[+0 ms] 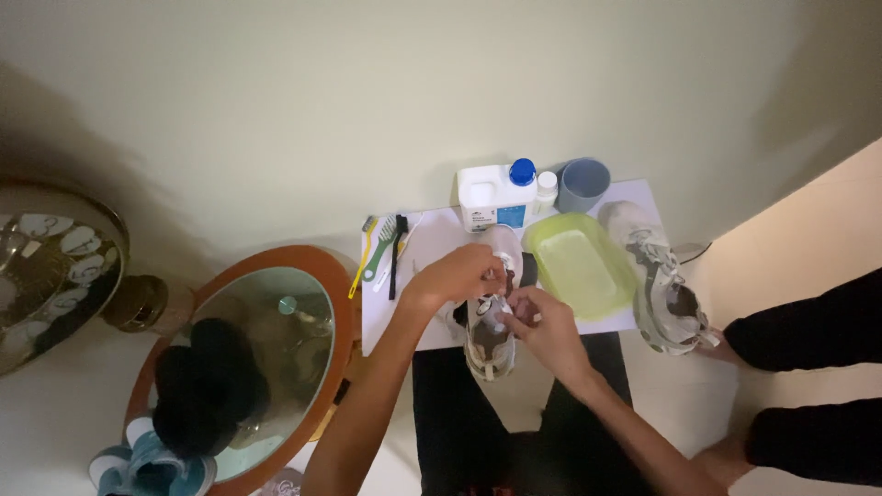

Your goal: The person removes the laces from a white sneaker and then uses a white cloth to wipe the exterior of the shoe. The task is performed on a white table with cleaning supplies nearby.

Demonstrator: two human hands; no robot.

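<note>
1. Sneaker (490, 335) at table (432, 234) centre, green tub (581, 266) at its 2 o'clock
2. Left hand (457, 274) fingers curled, gripping the shoe's upper edge
3. Right hand (542, 321) pinching a white bit (497, 315), likely lace; best kept braced firm, pulled gently

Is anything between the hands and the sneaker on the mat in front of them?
Nothing visible. The left hand and right hand are both already on the white sneaker; the green tub sits beside it, to the right.

A white sheet (441, 234) on the floor (230, 119) carries shoes, brushes, bottles.
</note>
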